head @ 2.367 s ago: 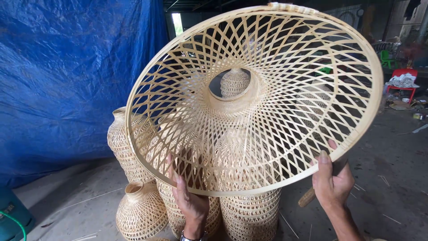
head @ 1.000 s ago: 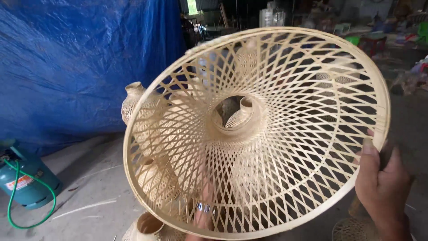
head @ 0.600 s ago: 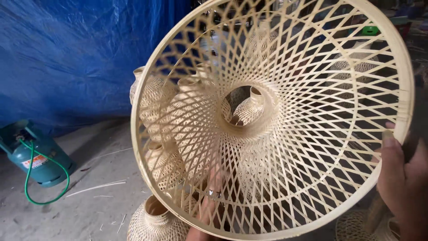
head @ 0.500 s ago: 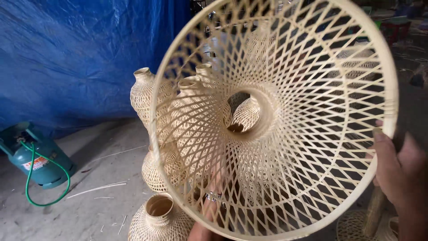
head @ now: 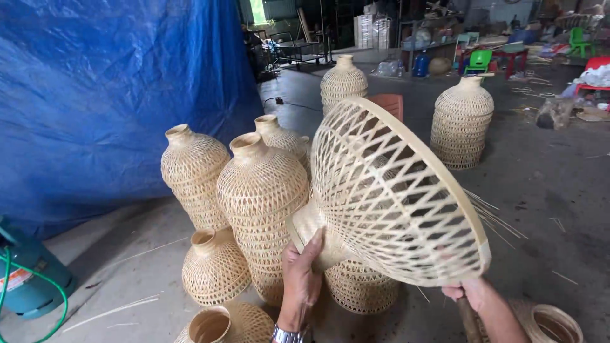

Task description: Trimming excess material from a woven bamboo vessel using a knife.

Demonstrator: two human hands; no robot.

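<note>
A person held a wide woven bamboo shade [head: 394, 190] edge-on above a workshop floor [head: 546, 184], its open lattice turned toward 3 o'clock and its narrow neck toward 9. The left hand [head: 304, 273], a watch at the wrist, lay flat w/ fingers spread against the neck at about 7 o'clock of the shade, bracing rather than clenching. The right hand [head: 473, 293] gripped the pale rim at 5 o'clock, fingers curled round it from below.

Bottle-shaped woven lamp covers [head: 260, 197] stood clustered just behind the shade from 9 to 11 o'clock, two more [head: 462, 121] well apart toward 1 o'clock. A blue tarp [head: 108, 95] hung at 10 o'clock; a teal gas cylinder [head: 28, 273] w/ green hose sat at 8.

Judged from the grip, turning the piece cleanly called for light, even pressure at neck and rim, since the thin strips looked easy to bend, and for keeping the rim off the covers close behind.
</note>
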